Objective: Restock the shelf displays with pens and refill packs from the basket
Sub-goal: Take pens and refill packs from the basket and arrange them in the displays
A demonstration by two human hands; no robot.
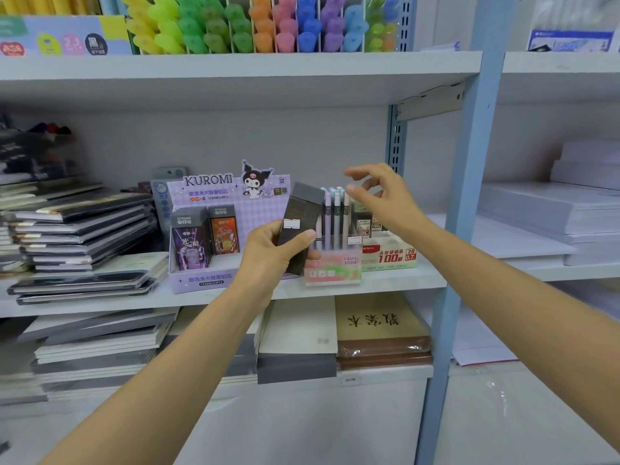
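From the head camera, your left hand [268, 253] has its grip closed around a dark refill pack [299, 226]. You hold the pack tilted, up in front of the middle shelf [402, 280], between the purple display box [201, 280] and the pink pen box [332, 266]. Your thumb lies across the front of the pack, just under a small white label.

Your right hand [382, 196] is up in the air with its grip open. The fingers are spread and hold nothing. It hangs just above the pens [335, 213] that stand upright in the pink pen box.

Two more refill packs [204, 236] stand in the left side of the purple display box. A white and red box [391, 255] sits just to the right of the pink pen box. Stacks of notebooks [84, 229] lie on the left of the shelf. Bright markers [255, 25] stand in rows on the shelf above.
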